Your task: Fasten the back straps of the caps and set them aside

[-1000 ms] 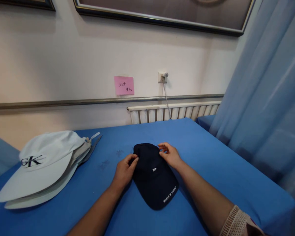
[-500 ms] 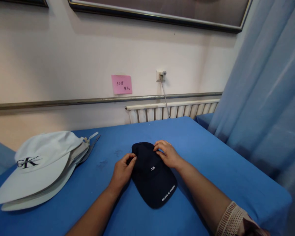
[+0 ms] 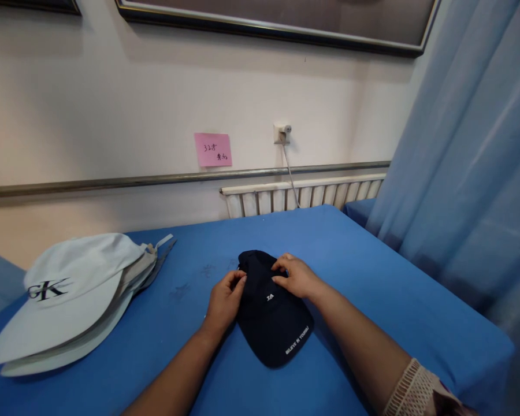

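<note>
A dark navy baseball cap [image 3: 271,323] lies on the blue-covered table with its brim toward me, small white letters on the front and white lettering along the brim edge. My left hand [image 3: 226,297] pinches the left side of its crown between thumb and fingers. On the right side of the crown, my right hand [image 3: 298,277] has its thumb and fingertips closed on the fabric. The back of the cap faces away and is mostly hidden.
At the left lies a stack of several caps, a white cap [image 3: 86,266] with black letters on top. The blue table [image 3: 372,323] runs back toward a radiator [image 3: 264,202] and metal rail. A blue curtain [image 3: 468,173] hangs at the right. A pink note [image 3: 213,149] is on the wall.
My left hand has shifted slightly right, squeezing the crown narrower. My right hand's fingertips have moved a little down on the cap's right side. The brim has barely moved.
</note>
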### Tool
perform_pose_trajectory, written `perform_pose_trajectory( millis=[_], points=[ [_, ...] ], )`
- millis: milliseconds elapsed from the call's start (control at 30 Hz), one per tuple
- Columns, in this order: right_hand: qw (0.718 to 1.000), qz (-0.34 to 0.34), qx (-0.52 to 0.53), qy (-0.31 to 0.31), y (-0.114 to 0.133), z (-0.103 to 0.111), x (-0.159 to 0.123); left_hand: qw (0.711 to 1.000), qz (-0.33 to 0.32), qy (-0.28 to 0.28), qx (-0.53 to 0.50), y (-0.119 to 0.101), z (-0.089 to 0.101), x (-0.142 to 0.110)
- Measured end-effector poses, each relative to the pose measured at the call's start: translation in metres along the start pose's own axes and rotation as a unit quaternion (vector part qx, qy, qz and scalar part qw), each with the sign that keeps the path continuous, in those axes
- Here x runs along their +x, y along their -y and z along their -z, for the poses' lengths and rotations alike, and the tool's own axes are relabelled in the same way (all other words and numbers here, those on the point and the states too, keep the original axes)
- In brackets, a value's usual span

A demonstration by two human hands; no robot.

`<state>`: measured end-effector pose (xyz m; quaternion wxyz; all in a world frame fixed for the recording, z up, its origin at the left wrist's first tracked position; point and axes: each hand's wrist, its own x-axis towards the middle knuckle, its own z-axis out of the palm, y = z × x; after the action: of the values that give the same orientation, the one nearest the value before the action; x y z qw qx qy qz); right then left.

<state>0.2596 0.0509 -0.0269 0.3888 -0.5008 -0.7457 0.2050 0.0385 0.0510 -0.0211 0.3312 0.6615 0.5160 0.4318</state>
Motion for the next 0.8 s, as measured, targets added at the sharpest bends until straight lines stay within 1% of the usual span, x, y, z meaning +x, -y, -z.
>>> perform_pose_trajectory(
  millis=[167,267,400,567,667,733,800],
  points=[
    [0.993,-0.052,-0.089,0.049,-0.002,0.001,0.002,1.0,0.002,-0.001,-0.002,-0.001,0.001,-0.001],
    [0.988,-0.072,-0.12,0.068,-0.001,-0.001,0.004,1.0,-0.002,0.004,0.009,-0.003,0.0,-0.003],
    [0.975,-0.093,-0.165,0.112,0.002,-0.006,0.01,1.0,-0.005,0.017,0.021,-0.006,-0.001,-0.003],
    [0.96,-0.106,-0.209,0.155,0.012,-0.01,0.014,0.999,-0.013,0.02,0.041,-0.003,-0.001,-0.004],
    [0.959,-0.097,-0.218,0.153,0.019,-0.004,0.01,0.999,-0.018,0.026,0.038,0.0,0.001,-0.005],
    [0.963,-0.09,-0.214,0.133,0.021,0.003,0.006,0.999,-0.021,0.028,0.033,0.001,0.003,-0.005],
    [0.969,-0.085,-0.21,0.101,0.021,0.013,0.002,0.999,-0.027,0.016,0.031,0.001,0.005,-0.004]
  ],
)
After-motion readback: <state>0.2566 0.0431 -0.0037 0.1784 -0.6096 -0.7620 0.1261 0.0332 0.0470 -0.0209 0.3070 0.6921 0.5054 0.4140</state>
